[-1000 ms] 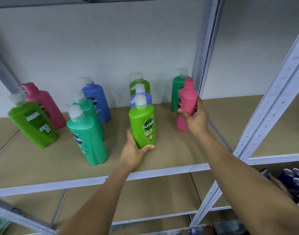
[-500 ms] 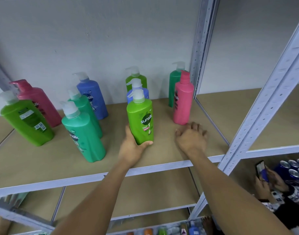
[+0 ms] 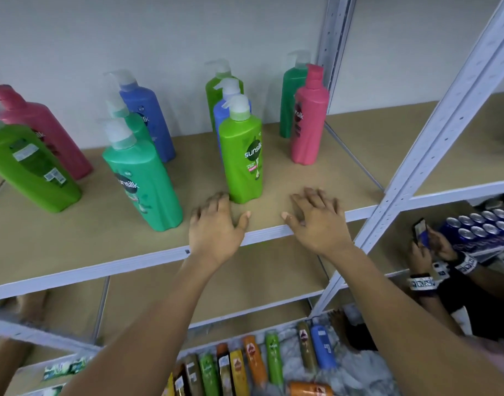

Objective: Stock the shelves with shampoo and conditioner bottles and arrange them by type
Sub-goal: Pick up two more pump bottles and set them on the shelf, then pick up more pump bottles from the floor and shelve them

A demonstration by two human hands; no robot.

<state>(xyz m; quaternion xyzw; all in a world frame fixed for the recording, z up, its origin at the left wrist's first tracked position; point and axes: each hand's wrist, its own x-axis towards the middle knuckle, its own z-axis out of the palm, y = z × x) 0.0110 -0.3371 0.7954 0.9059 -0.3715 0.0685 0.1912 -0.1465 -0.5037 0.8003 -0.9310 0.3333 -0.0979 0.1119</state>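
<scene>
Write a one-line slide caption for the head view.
Open left hand and right hand at the shelf edge, facing an upright green bottle and pink bottle.

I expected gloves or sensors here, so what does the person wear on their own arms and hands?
Nothing that shows. The left hand and right hand are bare: no gloves, rings, watch or bands, and no sleeve covers either arm. A blurred pinkish patch at the lower right corner may be a sleeve; I cannot tell.

Our left hand (image 3: 215, 227) and right hand (image 3: 316, 220) reach forward side by side, palms down, fingers spread and relaxed, holding nothing, both forearms bare and extended.
</scene>
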